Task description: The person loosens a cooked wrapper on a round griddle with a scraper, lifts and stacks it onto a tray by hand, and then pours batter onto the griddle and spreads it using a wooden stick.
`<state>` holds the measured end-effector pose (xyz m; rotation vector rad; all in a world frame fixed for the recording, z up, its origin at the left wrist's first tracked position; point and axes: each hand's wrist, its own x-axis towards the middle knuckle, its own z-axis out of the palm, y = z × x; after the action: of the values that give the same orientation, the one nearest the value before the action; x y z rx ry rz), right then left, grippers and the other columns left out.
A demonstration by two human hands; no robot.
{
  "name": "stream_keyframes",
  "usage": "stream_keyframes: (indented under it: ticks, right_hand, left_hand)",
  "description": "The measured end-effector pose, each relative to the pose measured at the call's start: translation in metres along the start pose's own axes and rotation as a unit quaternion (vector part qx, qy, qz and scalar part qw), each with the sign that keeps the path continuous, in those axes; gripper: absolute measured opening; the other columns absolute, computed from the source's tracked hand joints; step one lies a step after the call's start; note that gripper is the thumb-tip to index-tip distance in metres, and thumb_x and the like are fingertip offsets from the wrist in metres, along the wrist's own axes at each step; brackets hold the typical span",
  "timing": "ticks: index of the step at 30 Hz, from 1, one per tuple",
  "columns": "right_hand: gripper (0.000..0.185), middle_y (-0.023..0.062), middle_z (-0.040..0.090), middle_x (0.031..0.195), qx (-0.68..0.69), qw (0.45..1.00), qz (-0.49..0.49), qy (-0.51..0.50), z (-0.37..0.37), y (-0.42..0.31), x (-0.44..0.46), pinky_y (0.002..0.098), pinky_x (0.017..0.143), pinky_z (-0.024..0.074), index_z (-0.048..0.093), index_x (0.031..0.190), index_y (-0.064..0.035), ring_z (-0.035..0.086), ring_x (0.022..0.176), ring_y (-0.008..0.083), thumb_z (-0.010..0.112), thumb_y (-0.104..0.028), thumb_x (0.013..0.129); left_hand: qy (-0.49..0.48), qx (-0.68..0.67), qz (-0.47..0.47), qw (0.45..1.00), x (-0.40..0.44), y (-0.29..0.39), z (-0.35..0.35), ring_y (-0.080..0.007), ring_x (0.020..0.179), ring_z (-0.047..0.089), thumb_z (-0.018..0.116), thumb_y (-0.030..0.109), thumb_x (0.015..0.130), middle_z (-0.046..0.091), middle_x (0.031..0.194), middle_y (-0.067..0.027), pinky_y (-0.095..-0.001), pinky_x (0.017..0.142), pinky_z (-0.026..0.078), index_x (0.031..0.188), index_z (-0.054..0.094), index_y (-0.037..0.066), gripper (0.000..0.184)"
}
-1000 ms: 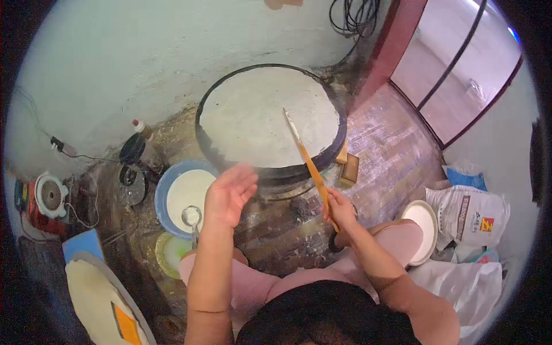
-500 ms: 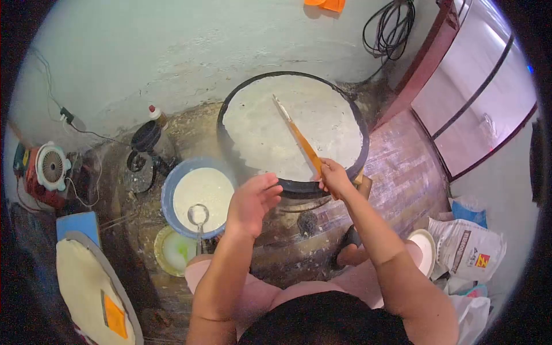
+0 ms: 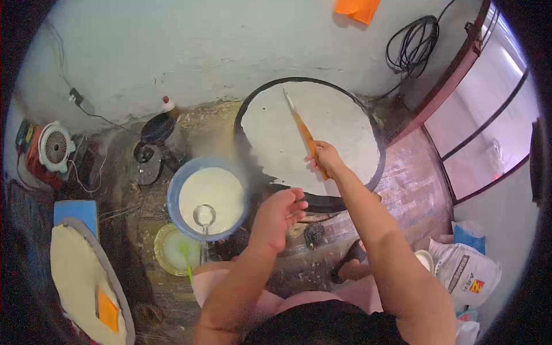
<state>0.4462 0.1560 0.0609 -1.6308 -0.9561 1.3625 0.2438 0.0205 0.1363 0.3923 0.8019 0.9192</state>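
My right hand [image 3: 325,159] is closed around the wooden handle of a long, thin spatula [image 3: 305,131]. Its narrow blade, smeared with white, points away from me over a round griddle [image 3: 238,133]. A thin, pale sheet of batter [image 3: 339,115] covers most of that griddle, with a ragged edge at the front left. Near the griddle's front rim, my left hand [image 3: 280,215] is held up, empty, its fingers apart. To its left stands a blue tub [image 3: 172,198] of white batter. A metal ladle [image 3: 204,215] rests in the tub, its handle toward me.
A yellowish bowl [image 3: 158,253] with cloudy liquid and a green-handled tool sits before the tub. At lower left, a pale round sheet [image 3: 75,259] bears an orange scraper [image 3: 107,310]. A fan [image 3: 56,148] stands far left, white sacks [image 3: 474,273] at right.
My right hand has moved the spatula forward and left across the griddle. The left hand sits farther right in view, still empty. The whole view has shifted slightly.
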Motion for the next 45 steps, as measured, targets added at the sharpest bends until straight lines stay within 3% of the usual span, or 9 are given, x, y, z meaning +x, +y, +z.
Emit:
stream_keyframes:
  ticks: [9,12,14,18,20,27,29,42,45]
  right_hand:
    - [0.043,0.0116,0.054,0.07,0.024,0.999,0.027,-0.036,0.023,-0.011,0.063,0.0233,0.036,0.0366,0.035,0.123,-0.0049,0.045,0.045,0.0129,0.027,-0.002,0.08]
    - [0.031,0.0105,0.052,0.059,0.062,0.997,0.034,0.015,0.032,-0.019,0.079,0.0266,0.031,0.0353,0.047,0.114,-0.0076,0.042,0.035,0.014,0.037,-0.01,0.084]
    - [0.036,0.0084,0.048,0.059,-0.076,0.997,0.018,-0.03,0.035,-0.032,0.082,0.0271,0.035,0.0355,0.047,0.113,-0.0073,0.043,0.042,0.014,0.028,-0.006,0.083]
    - [0.031,0.0131,0.053,0.06,-0.248,0.968,0.012,0.043,0.053,-0.049,0.082,0.0353,0.04,0.0415,0.053,0.105,-0.0058,0.05,0.045,0.0223,0.034,-0.009,0.081]
    - [0.028,0.0201,0.059,0.072,-0.502,0.848,-0.134,0.104,0.055,-0.025,0.117,0.0401,0.054,0.0475,0.056,0.099,-0.002,0.059,0.061,0.0318,0.04,-0.012,0.078]
    - [0.028,0.0228,0.059,0.089,-0.525,0.84,-0.088,0.104,0.061,-0.053,0.101,0.039,0.071,0.0472,0.06,0.087,0.0037,0.059,0.083,0.0338,0.044,-0.016,0.075]
    - [0.03,0.0165,0.06,0.095,-0.535,0.836,-0.066,0.105,0.059,-0.056,0.111,0.0374,0.077,0.0459,0.06,0.096,-0.002,0.058,0.089,0.0289,0.052,-0.013,0.069]
    - [0.029,0.0223,0.058,0.091,-0.585,0.801,-0.115,0.056,0.047,-0.04,0.084,0.041,0.073,0.0451,0.061,0.095,-0.0073,0.057,0.086,0.0341,0.045,-0.023,0.076]
    - [0.03,0.0167,0.061,0.075,-0.574,0.793,-0.191,0.075,0.041,-0.023,0.077,0.0387,0.06,0.0458,0.06,0.103,-0.0151,0.059,0.069,0.028,0.045,-0.025,0.078]
  left_hand:
    - [0.013,0.008,0.01,1.0,-0.002,0.006,0.003,-0.0207,0.087,0.057,0.051,0.019,0.082,0.057,0.099,-0.0089,-0.0292,0.071,0.047,0.102,0.052,0.0,0.028]
    - [0.015,0.015,0.001,1.0,-0.002,0.01,0.003,-0.0203,0.089,0.056,0.05,0.018,0.082,0.056,0.101,-0.0092,-0.0288,0.072,0.046,0.104,0.051,-0.001,0.029]
    - [0.02,0.015,-0.005,1.0,-0.003,0.011,0.003,-0.02,0.089,0.056,0.05,0.018,0.082,0.056,0.102,-0.0092,-0.0284,0.073,0.046,0.105,0.05,-0.001,0.03]
    - [0.027,0.012,-0.019,0.999,-0.003,0.011,0.004,-0.0192,0.088,0.056,0.048,0.017,0.083,0.056,0.102,-0.0092,-0.0276,0.074,0.045,0.106,0.05,-0.002,0.03]
    - [0.022,0.014,-0.024,0.999,-0.002,0.01,0.003,-0.0191,0.088,0.056,0.048,0.016,0.083,0.056,0.102,-0.0096,-0.028,0.074,0.046,0.106,0.05,-0.002,0.029]
    - [0.001,-0.013,-0.03,0.999,0.0,0.002,0.003,-0.0185,0.087,0.056,0.048,0.014,0.084,0.055,0.104,-0.011,-0.0294,0.072,0.048,0.106,0.05,-0.003,0.028]
    - [-0.002,-0.011,-0.031,0.999,-0.001,0.003,0.005,-0.0184,0.087,0.056,0.048,0.014,0.084,0.055,0.104,-0.011,-0.0291,0.072,0.048,0.106,0.05,-0.003,0.028]
    - [0.008,0.009,-0.021,1.0,-0.004,0.003,0.009,-0.0178,0.088,0.056,0.047,0.014,0.083,0.055,0.102,-0.0099,-0.0263,0.071,0.046,0.106,0.05,-0.003,0.028]
    - [0.01,0.013,-0.021,1.0,-0.007,0.006,0.012,-0.018,0.089,0.055,0.047,0.013,0.083,0.055,0.101,-0.0092,-0.0267,0.072,0.046,0.104,0.05,-0.002,0.026]
